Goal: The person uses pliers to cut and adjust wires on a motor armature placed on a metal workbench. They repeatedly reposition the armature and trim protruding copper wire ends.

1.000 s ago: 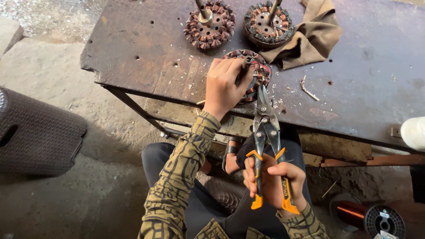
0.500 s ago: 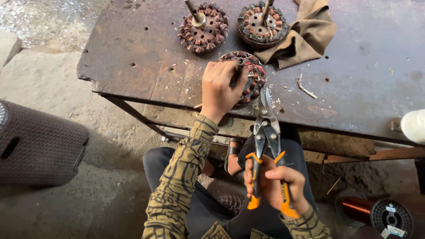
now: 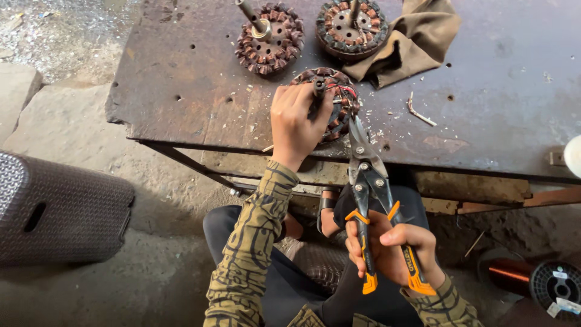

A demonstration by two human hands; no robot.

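At far left, on the ground, lies a dark perforated plastic crate point(image 3: 57, 212). Beside it stands a rusty steel table point(image 3: 181, 79), its top littered with pale scraps. Two round copper-wound stators stand at its far edge: the left stator point(image 3: 269, 39) with a shaft sticking up, and the right stator point(image 3: 351, 27) touching a crumpled brown cloth point(image 3: 411, 39).

Nearer the front edge lies a third stator point(image 3: 339, 100). The left hand point(image 3: 296, 124) is closed over it, fingers curled round its rim and centre shaft. Red wires show at its right side.

The right hand point(image 3: 393, 245) is clamped on the orange-and-black handles of tin snips point(image 3: 366, 175), whose blades point up to the stator's right edge and meet it there.

At lower right, under the table, lies a spool point(image 3: 535, 278) of copper wire, a small white label on its black end. A white object point(image 3: 574, 156) is cut off at the right edge.
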